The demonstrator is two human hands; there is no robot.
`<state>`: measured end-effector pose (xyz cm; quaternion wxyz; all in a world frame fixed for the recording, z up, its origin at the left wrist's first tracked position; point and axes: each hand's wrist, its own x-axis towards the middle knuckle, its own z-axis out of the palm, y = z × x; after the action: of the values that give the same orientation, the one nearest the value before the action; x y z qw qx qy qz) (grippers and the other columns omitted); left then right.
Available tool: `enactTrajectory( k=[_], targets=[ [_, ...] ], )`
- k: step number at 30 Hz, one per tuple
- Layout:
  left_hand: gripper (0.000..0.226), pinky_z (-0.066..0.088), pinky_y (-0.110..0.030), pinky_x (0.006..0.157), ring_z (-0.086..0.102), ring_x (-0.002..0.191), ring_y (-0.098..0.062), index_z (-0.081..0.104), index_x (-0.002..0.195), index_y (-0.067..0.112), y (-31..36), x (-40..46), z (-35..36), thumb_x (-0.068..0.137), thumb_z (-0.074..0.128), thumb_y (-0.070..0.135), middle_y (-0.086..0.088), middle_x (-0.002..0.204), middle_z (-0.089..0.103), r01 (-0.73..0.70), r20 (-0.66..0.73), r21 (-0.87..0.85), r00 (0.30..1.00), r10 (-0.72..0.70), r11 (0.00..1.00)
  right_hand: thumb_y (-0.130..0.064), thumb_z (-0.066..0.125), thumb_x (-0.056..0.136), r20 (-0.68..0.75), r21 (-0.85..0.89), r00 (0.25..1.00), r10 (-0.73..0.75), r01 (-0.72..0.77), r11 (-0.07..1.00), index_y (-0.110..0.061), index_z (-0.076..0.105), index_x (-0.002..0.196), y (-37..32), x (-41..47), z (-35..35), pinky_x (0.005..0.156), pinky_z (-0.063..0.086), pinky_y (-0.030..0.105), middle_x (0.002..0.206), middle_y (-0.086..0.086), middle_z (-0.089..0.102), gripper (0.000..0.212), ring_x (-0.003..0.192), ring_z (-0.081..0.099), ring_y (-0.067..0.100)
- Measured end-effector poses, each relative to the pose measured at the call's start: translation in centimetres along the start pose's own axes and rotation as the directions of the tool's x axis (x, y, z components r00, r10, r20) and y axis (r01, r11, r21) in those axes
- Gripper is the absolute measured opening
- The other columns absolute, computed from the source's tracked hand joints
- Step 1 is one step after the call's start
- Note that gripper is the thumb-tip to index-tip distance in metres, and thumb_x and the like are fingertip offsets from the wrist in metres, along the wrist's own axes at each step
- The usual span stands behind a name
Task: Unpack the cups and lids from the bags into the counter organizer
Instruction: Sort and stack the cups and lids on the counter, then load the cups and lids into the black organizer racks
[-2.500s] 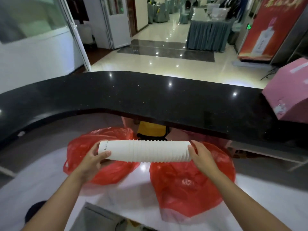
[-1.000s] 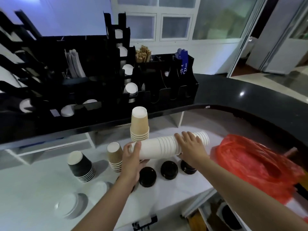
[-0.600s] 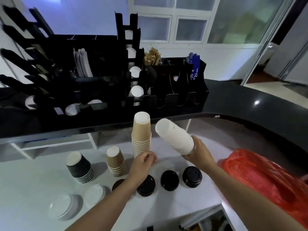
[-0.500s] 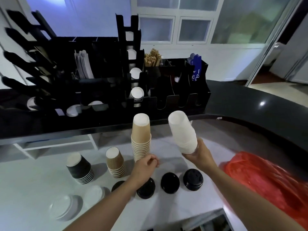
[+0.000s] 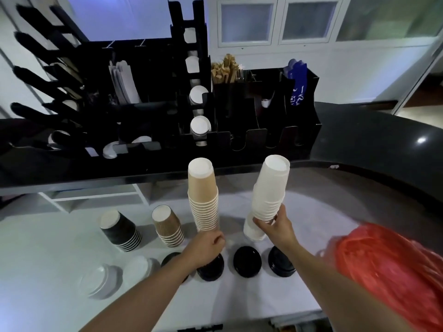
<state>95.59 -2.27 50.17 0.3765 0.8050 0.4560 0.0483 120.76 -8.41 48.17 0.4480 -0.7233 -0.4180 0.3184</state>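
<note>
Bare worktop [image 5: 311,226] right of white stack [image 5: 271,188]; kraft stack [image 5: 203,197] left.

White worktop [image 5: 60,255] carries cup stacks [image 5: 203,202], lids [image 5: 247,261], red bag [image 5: 388,267].

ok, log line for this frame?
phase: setting down | right hand: grips white cup stack, upside down | left hand: at kraft stack base

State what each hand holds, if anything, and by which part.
The right hand grips the white cup stack near its lower end; the left hand holds nothing.
</note>
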Motion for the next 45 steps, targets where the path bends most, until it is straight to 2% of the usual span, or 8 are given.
enactTrajectory(
  k=[5, 11, 18, 23, 27, 30, 35, 45],
  targets=[
    [0.037, 0.037, -0.036, 0.056, 0.045, 0.058, -0.018, 0.049, 0.066, 0.009, -0.8, -0.6, 0.7, 0.095, 0.046, 0.032, -0.007, 0.063, 0.052, 0.050, -0.048, 0.120, 0.998, -0.044, 0.992, -0.045, 0.084, 0.072, 0.025, 0.025, 1.000, 0.005, -0.005, 1.000, -0.047, 0.032, 0.137, 0.6, 0.1, 0.7, 0.088, 0.045, 0.030, 0.120, -0.031, 0.053, 0.084, 0.111, 0.056, 0.008],
    [0.040, 0.031, -0.035, 0.054, 0.041, 0.055, -0.019, 0.042, 0.059, 0.007, -0.6, -1.0, 1.4, 0.090, 0.049, 0.032, -0.013, 0.061, 0.048, 0.079, -0.018, 0.161, 0.997, -0.077, 0.984, -0.036, 0.081, 0.081, 0.047, -0.040, 0.998, 0.036, -0.034, 0.999, -0.035, 0.031, 0.148, 1.1, -0.9, 0.4, 0.092, 0.044, 0.028, 0.130, -0.017, 0.054, 0.085, 0.114, 0.054, 0.008],
    [0.036, 0.026, -0.035, 0.054, 0.033, 0.053, -0.016, 0.035, 0.058, 0.012, -0.9, -1.8, 1.2, 0.087, 0.052, 0.023, -0.007, 0.057, 0.035, 0.051, -0.013, 0.164, 0.999, -0.050, 0.985, -0.011, 0.062, 0.092, -0.112, -0.253, 0.973, 0.200, -0.223, 0.941, -0.008, 0.060, 0.129, 2.2, -2.9, -0.2, 0.082, 0.043, 0.026, 0.119, 0.008, 0.062, 0.037, 0.103, 0.062, 0.023],
    [0.034, 0.038, -0.041, 0.060, 0.040, 0.062, -0.018, 0.043, 0.063, 0.011, -2.4, -3.4, 1.1, 0.094, 0.048, 0.022, -0.005, 0.065, 0.047, 0.024, -0.023, 0.058, 0.999, -0.023, 0.998, -0.004, 0.049, 0.092, -0.123, -0.329, 0.965, 0.233, -0.261, 0.908, -0.014, 0.069, 0.101, 2.2, -5.5, 0.7, 0.081, 0.045, 0.028, 0.104, 0.002, 0.067, 0.024, 0.092, 0.059, 0.020],
    [0.032, 0.048, -0.047, 0.067, 0.049, 0.066, -0.016, 0.049, 0.071, 0.013, -4.4, -5.6, 1.2, 0.098, 0.046, 0.029, -0.001, 0.072, 0.055, -0.017, 0.015, 0.075, 1.000, 0.016, 0.997, -0.005, 0.056, 0.092, -0.088, -0.307, 0.965, 0.249, -0.264, 0.915, -0.021, 0.064, 0.091, 1.6, -7.9, 3.0, 0.051, 0.039, 0.006, 0.085, -0.004, 0.066, 0.018, 0.071, 0.059, 0.009],
    [0.020, 0.051, -0.035, 0.076, 0.060, 0.087, -0.012, 0.064, 0.100, 0.024, -6.6, -7.1, 1.1, 0.098, 0.045, 0.030, 0.008, 0.098, 0.065, -0.036, 0.009, 0.101, 0.999, 0.035, 0.994, -0.001, 0.056, 0.092, -0.050, -0.276, 0.976, 0.210, -0.216, 0.937, -0.020, 0.063, 0.088, 1.1, -9.5, 5.3, 0.052, 0.040, 0.011, 0.082, -0.002, 0.066, 0.021, 0.073, 0.061, 0.016],
    [0.015, 0.052, -0.033, 0.072, 0.059, 0.082, -0.011, 0.061, 0.096, 0.031, -10.3, -10.2, 0.3, 0.097, 0.046, 0.028, 0.011, 0.094, 0.064, -0.004, -0.042, 0.135, 0.999, 0.010, 0.991, -0.021, 0.061, 0.094, 0.055, -0.332, 0.989, 0.138, -0.112, 0.937, -0.020, 0.059, 0.090, -0.9, -11.5, 9.4, 0.055, 0.039, 0.019, 0.076, -0.005, 0.061, 0.005, 0.068, 0.056, 0.008],
    [0.032, 0.056, -0.038, 0.083, 0.066, 0.098, -0.017, 0.058, 0.127, 0.032, -16.7, -18.3, -3.7, 0.100, 0.043, 0.023, 0.007, 0.109, 0.072, 0.273, -0.296, 0.130, 0.928, -0.225, 0.953, -0.034, 0.051, 0.092, 0.431, -0.476, 0.902, 0.009, 0.219, 0.852, -0.017, 0.046, 0.065, -6.7, -12.3, 18.1, 0.058, 0.040, 0.034, 0.064, 0.002, 0.057, 0.032, 0.062, 0.053, 0.017]
  ],
)
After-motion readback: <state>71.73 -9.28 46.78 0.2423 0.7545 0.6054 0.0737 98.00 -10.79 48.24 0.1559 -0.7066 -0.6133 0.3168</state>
